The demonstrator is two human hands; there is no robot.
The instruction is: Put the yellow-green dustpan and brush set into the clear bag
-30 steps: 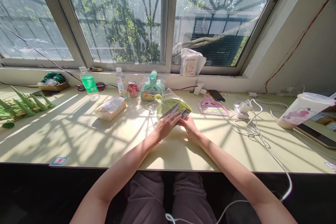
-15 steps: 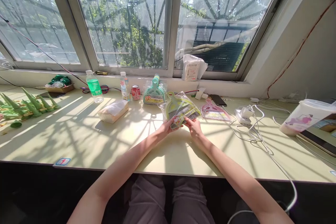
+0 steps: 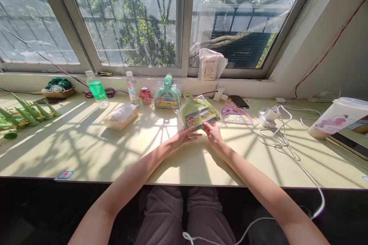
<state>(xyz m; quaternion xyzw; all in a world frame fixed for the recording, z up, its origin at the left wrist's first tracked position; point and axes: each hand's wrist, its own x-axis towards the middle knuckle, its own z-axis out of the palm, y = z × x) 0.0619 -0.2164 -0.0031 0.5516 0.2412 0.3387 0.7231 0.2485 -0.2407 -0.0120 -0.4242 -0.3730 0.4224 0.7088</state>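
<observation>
A yellow-green dustpan-and-brush set (image 3: 198, 113) in a clear plastic bag is tilted up above the table in front of me. My right hand (image 3: 213, 132) pinches its lower edge, near the middle. At the lower left corner, my left hand (image 3: 184, 137) has its thumb against the bag, with its fingers reaching out below the edge. Behind and to the left stand teal dustpan sets (image 3: 167, 95), also wrapped in plastic. A pink dustpan set (image 3: 235, 115) lies flat on the right.
Left of the dustpans are a tissue pack (image 3: 120, 116), a red can (image 3: 145, 95) and two bottles, one with a green label (image 3: 97, 91). White cables (image 3: 277, 141), a charger (image 3: 267, 116), a phone (image 3: 239, 101) and a plastic cup (image 3: 336, 118) occupy the right side. Green spiky pieces (image 3: 27, 115) lie far left.
The green set has turned so its printed label faces me more squarely. My left fingers have come out below its edge. The camera view has shifted slightly.
</observation>
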